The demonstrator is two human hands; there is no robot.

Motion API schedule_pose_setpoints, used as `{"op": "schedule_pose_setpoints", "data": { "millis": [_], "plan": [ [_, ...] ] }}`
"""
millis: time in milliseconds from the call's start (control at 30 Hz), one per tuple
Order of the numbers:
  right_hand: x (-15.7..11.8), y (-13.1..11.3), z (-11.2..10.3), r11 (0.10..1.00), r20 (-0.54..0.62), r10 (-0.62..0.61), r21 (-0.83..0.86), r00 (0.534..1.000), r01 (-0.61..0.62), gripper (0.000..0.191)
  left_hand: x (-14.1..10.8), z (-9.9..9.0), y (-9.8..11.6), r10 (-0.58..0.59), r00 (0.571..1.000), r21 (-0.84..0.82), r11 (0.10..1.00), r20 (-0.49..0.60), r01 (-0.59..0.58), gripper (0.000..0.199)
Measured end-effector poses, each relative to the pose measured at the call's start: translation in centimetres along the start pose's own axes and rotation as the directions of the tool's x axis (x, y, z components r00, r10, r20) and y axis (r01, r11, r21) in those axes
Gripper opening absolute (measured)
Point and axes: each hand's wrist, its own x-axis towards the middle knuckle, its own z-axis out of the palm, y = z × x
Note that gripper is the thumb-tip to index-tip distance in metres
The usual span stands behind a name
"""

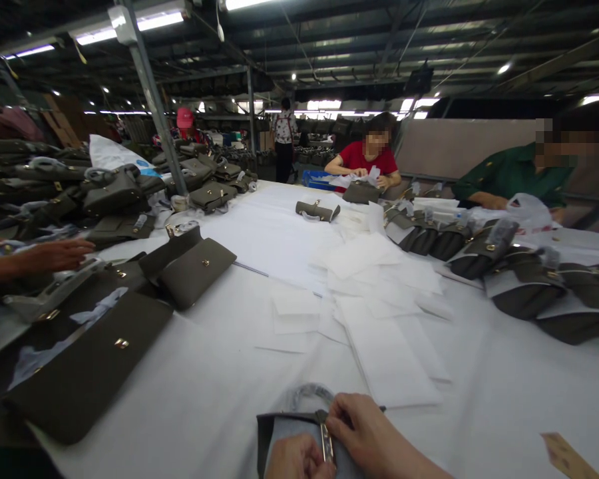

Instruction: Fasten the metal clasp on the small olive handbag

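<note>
Right now, your dark bag (281, 429) sits at the middle of the near edge of the white-covered bench (219, 399), its plastic-wrapped handle (312, 394) pointing toward the far end. Your right hand (362, 429) has thumb and fingers pinched on the bag, at the top of its metal strip (326, 442); your left hand (299, 458) is curled in on the bag at the strip's lower end, partly cut off from view. Just beyond you, loose white sheets (389, 352) spread up the middle of the bench. By the near left corner lies a large flat bag (100, 372), with a smaller bag (197, 269) past it along the left edge, where a co-worker's hand (54, 256) reaches in. More bags (524, 286) line the right edge. Toward the far edge lies a single bag (318, 211), near a person in red (367, 156); a person in green (512, 174) sits beyond the right edge.
</note>
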Motion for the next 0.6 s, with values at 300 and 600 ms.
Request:
{"op": "schedule_pose_setpoints", "data": {
  "millis": [300,600],
  "plan": [
    [-0.6,0.0,0.9,0.997,-0.032,-0.017,-0.07,0.999,0.015,0.018,0.1,-0.1,-0.1,0.01,1.0,0.024,1.0,0.021,-0.01,0.013],
    [-0.8,1.0,1.4,0.995,0.004,-0.086,-0.056,0.996,0.086,0.026,0.0,0.0,0.0,0.003,1.0,0.017,1.0,0.013,-0.003,0.017]
  ]
}}
